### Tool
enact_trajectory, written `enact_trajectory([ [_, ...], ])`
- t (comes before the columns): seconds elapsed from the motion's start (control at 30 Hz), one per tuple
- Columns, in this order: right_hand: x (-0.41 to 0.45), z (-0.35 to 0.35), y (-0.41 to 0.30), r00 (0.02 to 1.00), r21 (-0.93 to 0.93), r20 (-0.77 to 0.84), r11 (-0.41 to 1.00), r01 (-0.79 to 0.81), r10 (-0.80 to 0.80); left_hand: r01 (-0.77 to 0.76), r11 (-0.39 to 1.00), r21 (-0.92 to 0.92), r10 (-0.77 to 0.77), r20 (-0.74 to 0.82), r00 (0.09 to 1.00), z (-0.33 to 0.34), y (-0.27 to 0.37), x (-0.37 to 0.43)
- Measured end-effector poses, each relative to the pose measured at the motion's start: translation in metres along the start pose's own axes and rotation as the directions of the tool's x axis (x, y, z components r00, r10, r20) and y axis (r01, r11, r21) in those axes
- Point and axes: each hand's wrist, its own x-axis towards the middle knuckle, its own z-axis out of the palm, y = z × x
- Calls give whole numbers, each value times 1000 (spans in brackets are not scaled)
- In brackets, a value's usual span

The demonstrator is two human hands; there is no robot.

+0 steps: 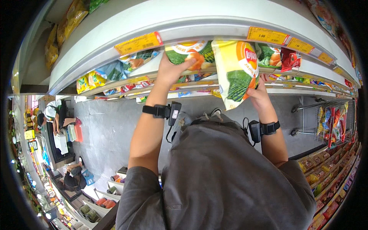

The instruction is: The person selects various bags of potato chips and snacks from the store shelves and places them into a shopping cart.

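My right hand [258, 92] grips a yellow and green Lay's chip bag [237, 74] by its right side, and the bag hangs tilted in front of the shelf edge. On the shelf, my left hand [175, 67] has its thumb across the front of another green chip bag [191, 56] with a round orange picture. The upper shelf's lip hides the top of that second bag. Just right of the held bag stand a similar green bag [268, 54] and a red snack bag [291, 59].
Price tags [138, 43] line the shelf edge above my hands. Blue snack bags [113, 70] lie to the left. A wire shopping cart [335, 123] with snack bags stands at right. Two people [53, 113] are at the far left, one near a blue stool [88, 176].
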Motion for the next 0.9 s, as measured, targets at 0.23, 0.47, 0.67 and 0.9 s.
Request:
enact_trajectory([
  [0.23,-26,27,38,982,248,19,951,-185,186,6,996,90,-39,368,929,-15,-17,-70],
  [0.47,-64,106,65,982,219,56,957,-189,181,-130,986,108,14,714,700,-59,-35,-116],
  [0.67,-115,139,66,993,-379,61,918,120,-105,126,991,44,-101,866,490,-143,-1,-130],
  [0.9,-178,204,92,886,17,-374,953,303,-275,-190,963,191,112,356,928,-203,-43,-108],
])
